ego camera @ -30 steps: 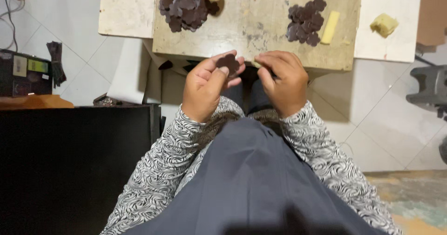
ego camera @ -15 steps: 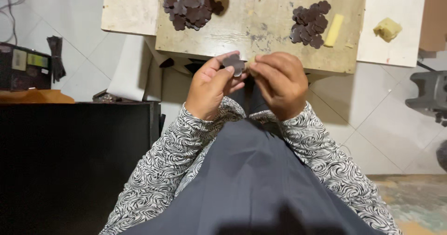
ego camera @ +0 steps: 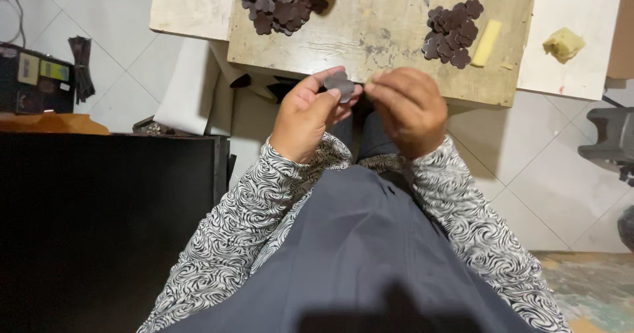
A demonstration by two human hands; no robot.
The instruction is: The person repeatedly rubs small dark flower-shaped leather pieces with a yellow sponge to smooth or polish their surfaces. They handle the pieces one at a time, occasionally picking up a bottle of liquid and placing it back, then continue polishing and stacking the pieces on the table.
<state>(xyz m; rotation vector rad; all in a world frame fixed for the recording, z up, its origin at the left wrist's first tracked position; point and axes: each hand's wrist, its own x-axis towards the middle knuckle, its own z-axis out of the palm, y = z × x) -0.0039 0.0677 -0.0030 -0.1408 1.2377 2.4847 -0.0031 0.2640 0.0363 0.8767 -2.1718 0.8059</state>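
Pinching a dark flower-shaped piece, the left hand holds it just off the near edge of the board, above the lap. Thumb & fingertips close on its left side, so the piece sticks out to the right, toward the other hand. It's roughly round, no real long axis; flat face turned up at the camera.

Right hand sits just right of the piece, fingers curled & pressed together at the tips, close to the piece's right rim. Can't tell whether they touch it or hold sth small; knuckles hide the tips. Left hand clearly has the grip, right is the near one coming in from the side.

Far on the board: left pile of same dark pieces, right pile, w/ a pale yellow bar beside the right one. Both piles well apart from the hands.
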